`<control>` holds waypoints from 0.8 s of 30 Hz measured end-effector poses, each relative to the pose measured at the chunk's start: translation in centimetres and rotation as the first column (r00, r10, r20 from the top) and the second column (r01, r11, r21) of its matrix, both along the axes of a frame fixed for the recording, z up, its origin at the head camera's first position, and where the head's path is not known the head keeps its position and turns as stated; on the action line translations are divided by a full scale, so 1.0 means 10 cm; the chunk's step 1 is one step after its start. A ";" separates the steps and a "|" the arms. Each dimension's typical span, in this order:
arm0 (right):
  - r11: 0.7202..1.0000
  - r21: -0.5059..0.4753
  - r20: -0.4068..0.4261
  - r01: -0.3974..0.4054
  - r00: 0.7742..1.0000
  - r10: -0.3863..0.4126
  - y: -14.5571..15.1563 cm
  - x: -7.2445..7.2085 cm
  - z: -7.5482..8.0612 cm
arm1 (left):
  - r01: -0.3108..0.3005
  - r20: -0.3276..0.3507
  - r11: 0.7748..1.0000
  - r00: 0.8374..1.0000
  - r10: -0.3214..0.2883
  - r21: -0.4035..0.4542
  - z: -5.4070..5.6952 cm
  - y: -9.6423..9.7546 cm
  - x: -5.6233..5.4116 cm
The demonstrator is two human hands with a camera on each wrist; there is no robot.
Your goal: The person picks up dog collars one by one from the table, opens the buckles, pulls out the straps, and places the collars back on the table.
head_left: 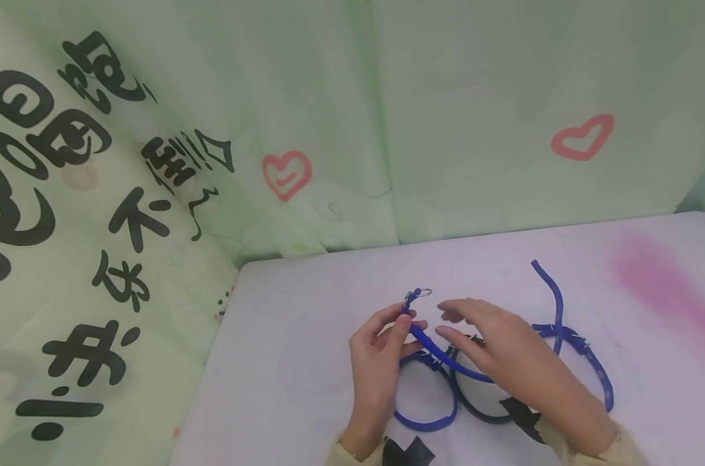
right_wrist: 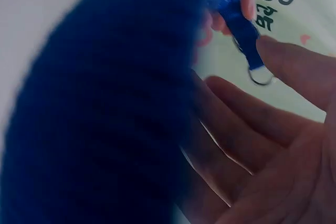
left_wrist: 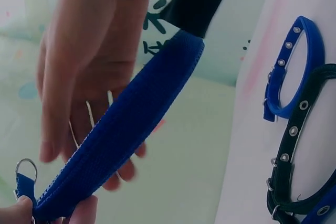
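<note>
My left hand point(head_left: 375, 356) pinches a blue pet collar point(head_left: 436, 353) between thumb and fingers, close to its buckle end. A metal ring point(head_left: 425, 292) sticks out past the fingertips there. From the pinch the collar's strap point(left_wrist: 121, 124) runs toward and under my right hand point(head_left: 503, 346), appearing broad in the left wrist view. That right hand is held just right of the left one, thumb and fingers apart and relaxed, gripping nothing. In the right wrist view the blurred blue strap point(right_wrist: 100, 108) passes in front of the right palm and covers part of the fingers.
On the white table point(head_left: 282, 362) lie a looped blue collar point(head_left: 425, 426), a dark green collar point(head_left: 486, 417) partly behind the right hand, and another blue collar point(head_left: 599, 372) with a loose strap end. A green curtain point(head_left: 469, 129) with drawn hearts hangs behind the table.
</note>
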State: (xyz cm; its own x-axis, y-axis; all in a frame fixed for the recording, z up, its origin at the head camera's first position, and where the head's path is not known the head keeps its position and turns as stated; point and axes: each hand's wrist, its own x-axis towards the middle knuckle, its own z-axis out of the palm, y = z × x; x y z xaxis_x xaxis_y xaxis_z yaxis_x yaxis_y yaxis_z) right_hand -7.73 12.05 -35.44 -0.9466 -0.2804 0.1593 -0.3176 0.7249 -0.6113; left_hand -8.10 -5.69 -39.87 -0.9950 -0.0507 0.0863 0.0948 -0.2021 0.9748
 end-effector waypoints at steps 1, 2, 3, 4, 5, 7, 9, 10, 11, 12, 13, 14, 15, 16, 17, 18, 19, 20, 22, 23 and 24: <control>1.000 0.001 0.035 -0.019 0.999 0.019 -0.02 -0.01 -0.02 | 0.002 -0.007 1.000 1.000 -0.002 0.003 0.00 0.00 0.00; 0.999 0.001 0.073 -0.037 0.997 0.037 -0.03 -0.03 -0.03 | 0.005 -0.012 1.000 1.000 -0.005 0.011 0.00 0.01 0.00; 0.998 -0.004 0.104 -0.055 0.993 0.055 -0.04 -0.04 -0.05 | 0.009 -0.017 1.000 1.000 -0.009 0.021 0.00 0.01 0.01; 0.997 -0.012 0.137 -0.071 0.988 0.072 -0.05 -0.05 -0.06 | 0.014 -0.020 1.000 1.000 -0.014 0.027 0.00 0.01 0.01; 0.996 -0.023 0.152 -0.091 0.984 0.094 -0.06 -0.06 -0.08 | 0.018 -0.021 0.999 1.000 -0.017 0.034 0.00 0.01 0.01; 0.991 -0.046 0.178 -0.126 0.975 0.132 -0.06 -0.07 -0.11 | 0.023 -0.015 0.999 1.000 -0.023 0.043 0.00 0.02 0.01; 0.983 -0.083 0.188 -0.163 0.966 0.176 -0.06 -0.08 -0.13 | 0.030 -0.008 0.998 1.000 -0.030 0.051 0.00 0.02 0.01; 0.978 -0.102 0.186 -0.182 0.962 0.198 -0.06 -0.08 -0.14 | 0.033 -0.004 0.998 0.999 -0.032 0.050 0.00 0.02 0.01; 0.972 -0.120 0.177 -0.200 0.959 0.220 -0.05 -0.08 -0.15 | 0.034 -0.002 0.998 0.999 -0.034 0.050 -0.01 0.02 0.02; 0.968 -0.137 0.175 -0.212 0.956 0.234 -0.05 -0.08 -0.16 | 0.035 -0.003 0.998 0.999 -0.035 0.046 -0.01 0.01 0.02; 0.963 -0.151 0.169 -0.222 0.954 0.247 -0.05 -0.09 -0.16 | 0.037 -0.003 0.998 0.999 -0.036 0.043 -0.01 0.01 0.02; 0.959 -0.162 0.164 -0.231 0.952 0.257 -0.05 -0.09 -0.16 | 0.038 -0.004 0.998 0.999 -0.038 0.040 -0.01 0.01 0.02; 0.956 -0.172 0.162 -0.236 0.951 0.264 -0.05 -0.09 -0.17 | 0.034 -0.008 0.999 0.999 -0.034 0.029 -0.01 0.00 0.02; 0.956 -0.174 0.161 -0.237 0.951 0.265 -0.05 -0.09 -0.17 | 0.026 -0.011 1.000 1.000 -0.026 0.013 -0.02 0.00 0.02; 0.956 -0.175 0.163 -0.235 0.951 0.264 -0.05 -0.09 -0.17 | 0.016 -0.014 1.000 1.000 -0.016 -0.010 -0.02 -0.01 0.02; 0.957 -0.174 0.170 -0.231 0.950 0.260 -0.05 -0.09 -0.18 | 0.003 -0.023 0.999 1.000 -0.004 -0.034 -0.02 -0.02 0.02; 0.959 -0.171 0.176 -0.227 0.950 0.257 -0.05 -0.09 -0.18 | -0.009 -0.028 0.998 1.000 0.007 -0.059 -0.02 -0.03 0.02; 0.960 -0.168 0.185 -0.223 0.950 0.253 -0.05 -0.09 -0.18 | -0.025 -0.037 0.996 0.999 0.022 -0.085 -0.03 -0.03 0.01; 0.965 -0.156 0.192 -0.213 0.951 0.241 -0.06 -0.09 -0.18 | -0.058 -0.049 0.989 0.997 0.052 -0.134 -0.03 -0.05 0.01; 0.966 -0.150 0.193 -0.209 0.952 0.236 -0.06 -0.09 -0.18 | -0.069 -0.055 0.986 0.997 0.061 -0.149 -0.03 -0.06 0.01; 0.968 -0.143 0.189 -0.206 0.955 0.231 -0.06 -0.09 -0.18 | -0.077 -0.063 0.985 0.996 0.068 -0.153 -0.03 -0.06 0.00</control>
State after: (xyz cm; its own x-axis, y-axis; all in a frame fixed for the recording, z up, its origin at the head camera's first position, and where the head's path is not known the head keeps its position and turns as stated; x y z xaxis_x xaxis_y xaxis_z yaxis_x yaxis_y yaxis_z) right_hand -8.62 11.44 -37.29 -0.8801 -0.4745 0.0163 -0.3206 0.5686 -0.7575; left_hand -8.06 -6.28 -40.17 -0.9823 -0.1041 0.1554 0.1603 -0.0397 0.9863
